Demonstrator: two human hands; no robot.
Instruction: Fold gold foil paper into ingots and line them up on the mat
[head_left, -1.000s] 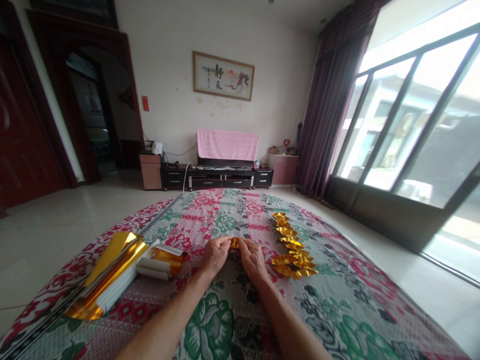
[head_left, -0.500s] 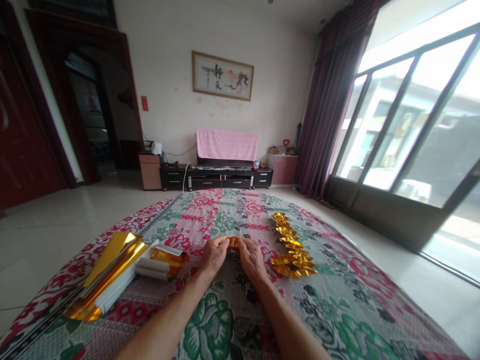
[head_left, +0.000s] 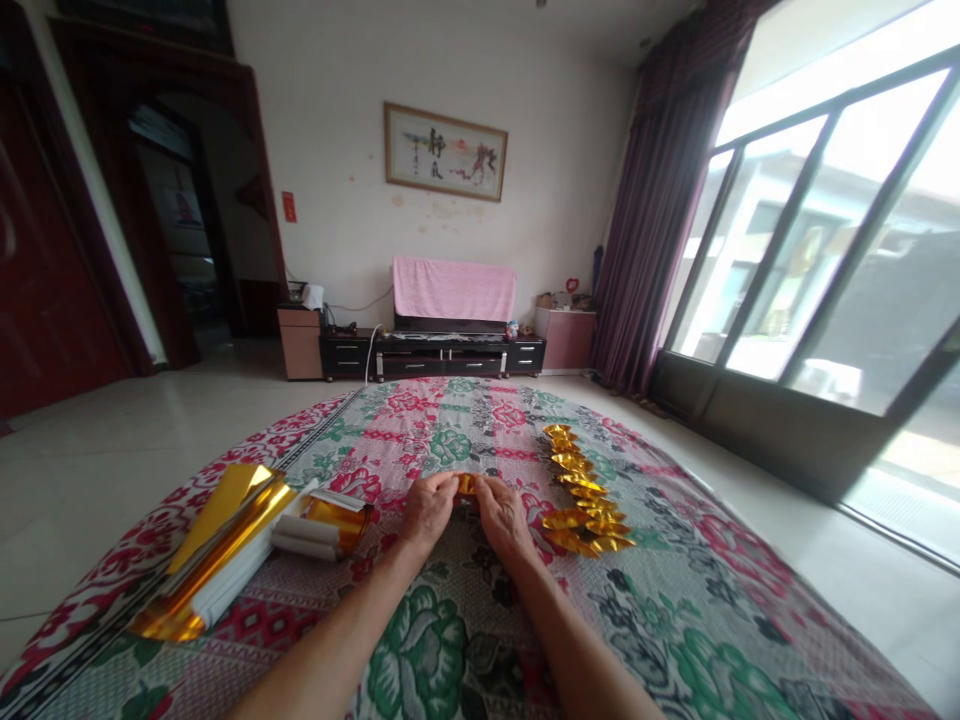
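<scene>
Between my two hands is a small piece of gold foil paper [head_left: 466, 485], folded, its ends hidden under my fingers. My left hand [head_left: 430, 508] pinches its left end and my right hand [head_left: 502, 512] pinches its right end. Off to the right of my right hand lies a row of folded gold foil paper pieces [head_left: 585, 492], boat-like with pointed ends. On the left side rests a stack of gold foil sheets [head_left: 225, 550], white on the back. Beside it are rolled white-backed foil sheets [head_left: 307, 535], nearer my left hand.
A flowered cloth [head_left: 420, 640] in red, green and grey covers the surface under my hands. Beyond it stands a low black TV cabinet [head_left: 442, 358], with a pink cloth [head_left: 454, 288] draped above. Large windows [head_left: 810, 250] and a purple curtain [head_left: 645, 220] are on the right.
Both hands stay almost in place, still pinching the gold foil paper, with only a very slight shift of the fingers. The row and the stack have not moved.
</scene>
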